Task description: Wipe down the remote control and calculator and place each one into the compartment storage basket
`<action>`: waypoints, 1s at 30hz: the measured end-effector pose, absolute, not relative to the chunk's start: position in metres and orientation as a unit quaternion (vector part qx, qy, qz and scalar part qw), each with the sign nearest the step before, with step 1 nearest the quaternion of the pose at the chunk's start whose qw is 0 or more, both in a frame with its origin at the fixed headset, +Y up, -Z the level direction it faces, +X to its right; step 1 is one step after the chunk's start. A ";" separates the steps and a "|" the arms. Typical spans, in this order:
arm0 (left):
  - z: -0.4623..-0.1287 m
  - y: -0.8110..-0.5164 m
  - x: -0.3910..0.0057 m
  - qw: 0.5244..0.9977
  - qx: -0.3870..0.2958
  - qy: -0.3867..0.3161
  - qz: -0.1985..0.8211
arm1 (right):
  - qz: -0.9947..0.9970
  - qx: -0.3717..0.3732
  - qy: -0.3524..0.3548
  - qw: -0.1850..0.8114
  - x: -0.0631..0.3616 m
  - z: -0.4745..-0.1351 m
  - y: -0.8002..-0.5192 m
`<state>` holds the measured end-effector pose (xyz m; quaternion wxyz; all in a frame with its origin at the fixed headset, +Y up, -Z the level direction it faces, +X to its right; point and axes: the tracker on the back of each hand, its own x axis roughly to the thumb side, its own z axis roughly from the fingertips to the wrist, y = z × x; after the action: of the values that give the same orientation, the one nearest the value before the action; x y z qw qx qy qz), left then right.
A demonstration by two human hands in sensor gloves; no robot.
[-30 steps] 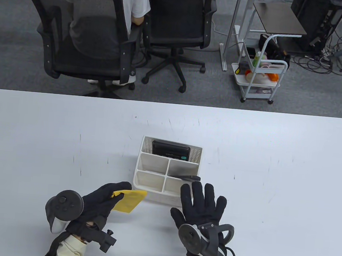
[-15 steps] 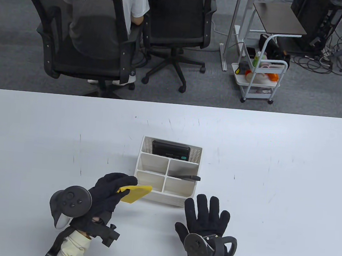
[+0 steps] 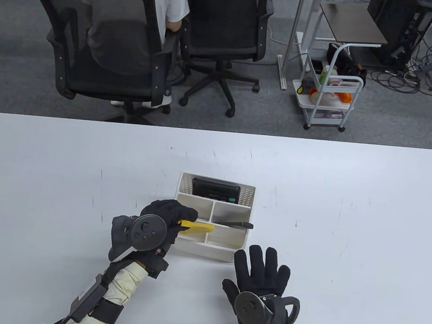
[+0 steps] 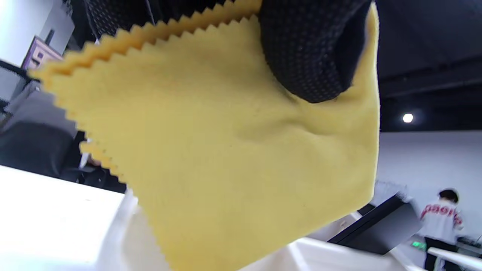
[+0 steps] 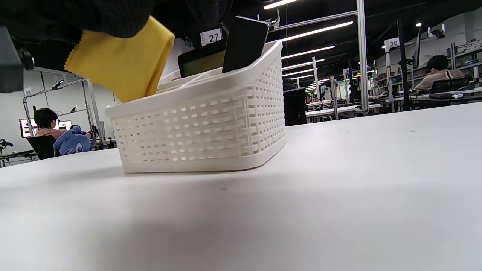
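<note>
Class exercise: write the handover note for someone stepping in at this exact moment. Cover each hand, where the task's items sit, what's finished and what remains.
Left hand: pinching the yellow cloth, held over the basket's near-left compartment.
Right hand: empty, fingers spread flat on the table, just in front of the basket.
Calculator: standing in the long back compartment.
Remote control: in the right middle compartment, its end sticking out past the rim.
Done: both items are in the basket.
Left: only the cloth to let go of, probably into the basket.
</note>
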<state>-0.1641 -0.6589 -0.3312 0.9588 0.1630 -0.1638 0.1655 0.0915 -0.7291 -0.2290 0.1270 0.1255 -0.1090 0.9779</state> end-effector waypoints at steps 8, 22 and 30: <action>-0.337 -0.700 -0.138 0.973 0.112 -0.197 -0.030 | 0.979 0.125 -0.103 0.124 0.091 -0.228 -0.729; -0.329 -0.695 -0.138 0.976 0.084 -0.201 -0.028 | 0.980 0.124 -0.094 0.126 0.091 -0.229 -0.730; -0.283 -0.675 -0.165 0.971 0.150 -0.173 -0.061 | 0.979 0.119 -0.100 0.129 0.092 -0.230 -0.730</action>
<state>-0.1647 -0.6747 -0.2829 0.9715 0.1502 -0.1729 -0.0610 0.0923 -0.7299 -0.2296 0.1287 0.1189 -0.0996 0.9795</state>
